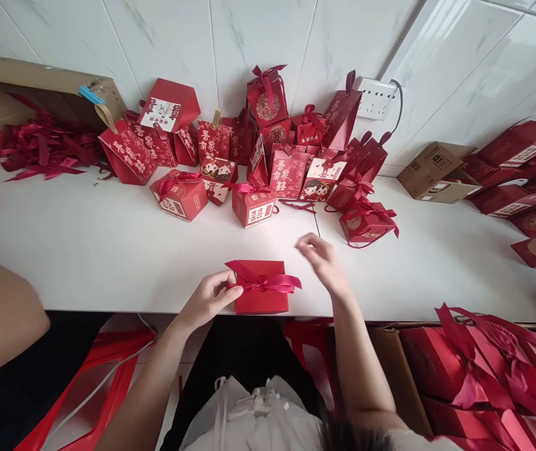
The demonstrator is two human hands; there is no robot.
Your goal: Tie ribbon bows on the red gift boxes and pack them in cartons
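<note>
On the near edge of the white table sits a red gift box (261, 304), its top crossed by a dark red ribbon (287, 285) tied in a bow. My left hand (209, 297) is at the box's left side, with thumb and fingers closed around a bit of the ribbon; the fingers partly hide it. To the right of the box, my right hand (322, 260) is held off it, slightly blurred. Its fingers are loosely bent and apart, with nothing seen in them.
Finished-looking red gift boxes (253, 207) and small red bags stand along the wall. Loose ribbons (52, 141) lie in front of a cardboard carton (61, 78). A carton of ribboned boxes (451, 363) is at the lower right. Other people's arms (0, 307) show at both sides.
</note>
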